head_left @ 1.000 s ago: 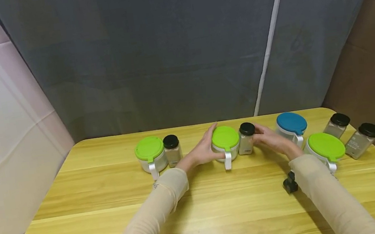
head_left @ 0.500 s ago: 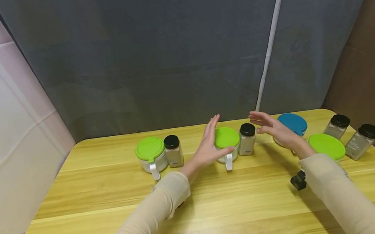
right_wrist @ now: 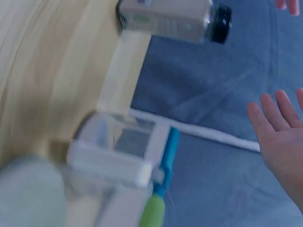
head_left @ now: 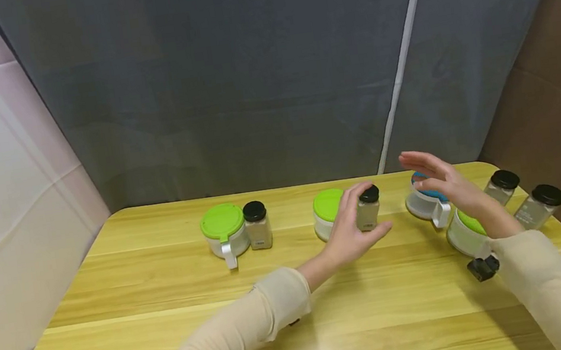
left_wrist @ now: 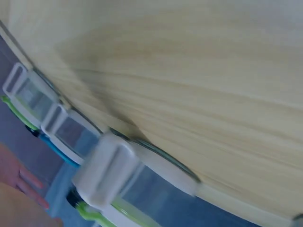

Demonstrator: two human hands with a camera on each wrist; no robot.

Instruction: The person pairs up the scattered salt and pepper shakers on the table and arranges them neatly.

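My left hand (head_left: 350,234) hovers with spread fingers in front of a green-lidded seasoning pot (head_left: 329,207) and a black-capped spice jar (head_left: 368,216), hiding part of both. It holds nothing. Over the blue-lidded seasoning pot (head_left: 427,208), my right hand (head_left: 446,184) is raised, palm turned inward and fingers loosely extended; its grasp is empty too. In the right wrist view, that hand (right_wrist: 286,146) is apart from the blue-lidded pot (right_wrist: 111,158) and the spice jar (right_wrist: 165,19). The left wrist view is blurred, with a handled pot (left_wrist: 161,177) closest.
Another green-lidded pot (head_left: 223,225) and spice jar (head_left: 258,229) stand side by side at the left. A green-lidded pot (head_left: 467,235) and two spice jars, a rear one (head_left: 503,185) and a front one (head_left: 539,207), occupy the table's (head_left: 170,310) right side.
My right hand has let go of the middle spice jar and moved up and right. My left hand has come off the middle green-lidded pot and shifted rightward, in front of the jar.
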